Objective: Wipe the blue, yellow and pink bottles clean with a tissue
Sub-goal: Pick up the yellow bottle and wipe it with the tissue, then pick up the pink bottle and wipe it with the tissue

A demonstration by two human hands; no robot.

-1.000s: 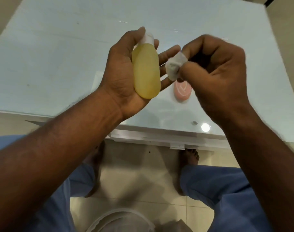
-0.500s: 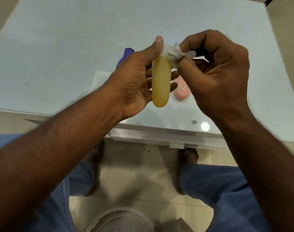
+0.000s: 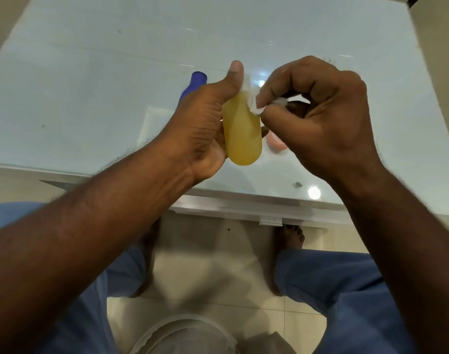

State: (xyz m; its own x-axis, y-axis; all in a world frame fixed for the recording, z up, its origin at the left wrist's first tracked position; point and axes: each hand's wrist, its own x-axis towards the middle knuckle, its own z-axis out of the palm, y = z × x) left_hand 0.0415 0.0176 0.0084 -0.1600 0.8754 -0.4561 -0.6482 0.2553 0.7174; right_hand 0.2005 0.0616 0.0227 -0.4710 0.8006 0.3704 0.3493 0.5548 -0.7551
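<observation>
My left hand [image 3: 200,131] grips the yellow bottle [image 3: 242,134] upright above the table's near edge, thumb along its white cap. My right hand [image 3: 318,116] pinches a small crumpled white tissue [image 3: 259,107] and presses it against the bottle's upper right shoulder. The blue bottle [image 3: 194,84] lies on the table behind my left hand, only its top end showing. The pink bottle [image 3: 275,144] rests on the table, mostly hidden under my right hand.
The pale glass table [image 3: 90,72] stretches away ahead; its near edge [image 3: 65,172] runs just below my hands. Below are a tiled floor, my blue trouser legs and bare feet. A round whitish container [image 3: 185,333] sits at the bottom.
The yellow bottle has turned so its broad face shows again and sits slightly lower. The tissue has slid from the cap down to the bottle's shoulder.
</observation>
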